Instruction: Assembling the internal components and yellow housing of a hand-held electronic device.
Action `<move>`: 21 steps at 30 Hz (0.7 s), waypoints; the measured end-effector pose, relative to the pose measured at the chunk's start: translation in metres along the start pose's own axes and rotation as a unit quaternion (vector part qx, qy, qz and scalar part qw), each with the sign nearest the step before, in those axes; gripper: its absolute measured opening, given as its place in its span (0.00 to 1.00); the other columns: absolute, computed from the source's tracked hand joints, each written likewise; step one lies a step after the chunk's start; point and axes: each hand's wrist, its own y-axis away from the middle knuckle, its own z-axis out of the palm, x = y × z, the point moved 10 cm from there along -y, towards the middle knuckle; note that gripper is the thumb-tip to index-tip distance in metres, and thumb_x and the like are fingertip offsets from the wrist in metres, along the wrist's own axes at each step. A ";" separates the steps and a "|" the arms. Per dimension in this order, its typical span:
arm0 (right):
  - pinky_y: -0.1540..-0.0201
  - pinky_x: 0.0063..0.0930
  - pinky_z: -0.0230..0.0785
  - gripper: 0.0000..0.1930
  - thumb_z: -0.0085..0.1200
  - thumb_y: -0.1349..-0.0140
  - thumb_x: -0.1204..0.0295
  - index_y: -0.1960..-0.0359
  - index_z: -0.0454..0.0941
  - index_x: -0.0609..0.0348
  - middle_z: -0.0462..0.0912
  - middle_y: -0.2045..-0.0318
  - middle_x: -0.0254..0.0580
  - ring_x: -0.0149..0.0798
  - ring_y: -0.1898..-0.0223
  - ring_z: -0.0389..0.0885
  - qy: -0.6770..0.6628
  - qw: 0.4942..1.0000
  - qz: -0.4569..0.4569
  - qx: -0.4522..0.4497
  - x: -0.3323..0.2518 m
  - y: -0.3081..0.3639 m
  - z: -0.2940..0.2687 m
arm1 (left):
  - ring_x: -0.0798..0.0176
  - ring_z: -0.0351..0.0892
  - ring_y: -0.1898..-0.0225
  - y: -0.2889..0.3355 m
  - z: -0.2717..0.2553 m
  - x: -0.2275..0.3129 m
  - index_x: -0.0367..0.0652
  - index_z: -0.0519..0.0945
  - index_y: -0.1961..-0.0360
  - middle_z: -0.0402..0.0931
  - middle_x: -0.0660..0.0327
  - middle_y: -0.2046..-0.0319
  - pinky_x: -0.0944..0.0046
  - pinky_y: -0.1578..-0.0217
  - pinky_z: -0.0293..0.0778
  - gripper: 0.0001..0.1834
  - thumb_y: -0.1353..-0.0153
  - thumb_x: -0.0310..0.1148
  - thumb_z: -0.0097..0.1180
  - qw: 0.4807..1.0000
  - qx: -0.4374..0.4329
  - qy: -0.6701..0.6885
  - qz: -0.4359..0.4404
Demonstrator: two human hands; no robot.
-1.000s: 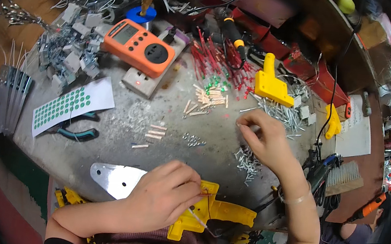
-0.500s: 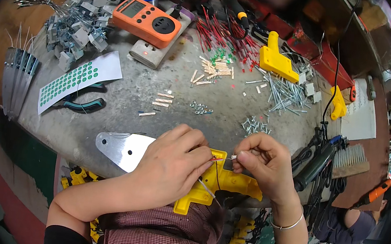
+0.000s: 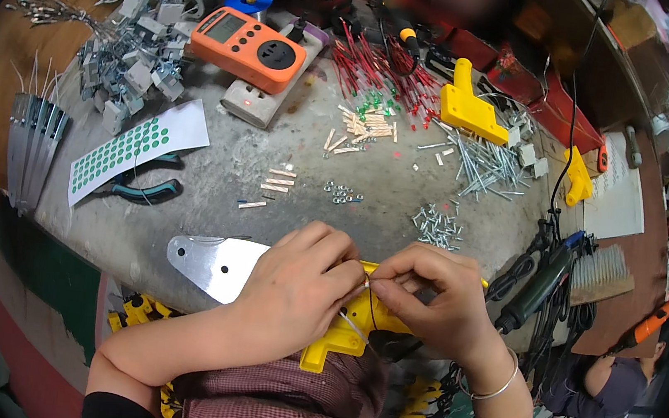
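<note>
Over a yellow plastic housing half (image 3: 335, 341), both hands meet at the fingertips. My left hand (image 3: 296, 284) is closed, its thumb and forefinger pinching a thin wire that is mostly hidden. My right hand (image 3: 433, 301) pinches at the same spot, its fingertips almost touching the left ones; the wire end between them is too small to make out fully. A dark wire (image 3: 374, 304) loops down inside the housing, and a pale grey lead (image 3: 353, 326) crosses its edge. Left of my left hand a shiny metal blade (image 3: 211, 265) with holes lies partly covered by it.
Beyond my hands lie nuts (image 3: 342, 193), screws (image 3: 439, 224), cream strips (image 3: 278, 179), long bolts (image 3: 485, 169) and red-wired LEDs (image 3: 384, 73). An orange meter (image 3: 246, 48) stands behind. Cutters (image 3: 149, 189) lie left; a dark green tool (image 3: 538, 288) and brush (image 3: 602, 275) lie right.
My right hand has moved left to meet the left fingertips, closing the gap where a short wire with a white end showed. It now covers more of the yellow housing.
</note>
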 end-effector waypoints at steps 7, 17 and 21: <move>0.70 0.24 0.76 0.10 0.64 0.43 0.75 0.61 0.78 0.61 0.82 0.69 0.41 0.33 0.72 0.83 0.083 0.992 -0.095 -0.010 -0.016 -0.003 0.011 | 0.51 0.73 0.61 -0.002 -0.002 0.001 0.36 0.76 0.70 0.74 0.57 0.65 0.56 0.59 0.72 0.08 0.49 0.26 0.63 0.999 -0.012 0.032 0.014; 0.74 0.25 0.66 0.07 0.65 0.46 0.77 0.69 0.78 0.61 0.79 0.73 0.38 0.27 0.74 0.75 0.028 0.998 -0.040 -0.042 -0.013 -0.003 -0.005 | 0.53 0.75 0.59 -0.012 -0.012 0.008 0.38 0.81 0.66 0.77 0.58 0.63 0.58 0.58 0.72 0.10 0.51 0.27 0.66 0.995 -0.026 0.088 0.024; 0.69 0.28 0.69 0.07 0.63 0.45 0.73 0.70 0.78 0.63 0.79 0.73 0.42 0.37 0.72 0.78 0.015 0.998 0.022 -0.064 0.011 -0.024 -0.025 | 0.54 0.75 0.60 -0.004 -0.006 -0.007 0.39 0.83 0.69 0.78 0.60 0.65 0.58 0.59 0.73 0.07 0.50 0.27 0.66 0.997 -0.053 0.061 -0.011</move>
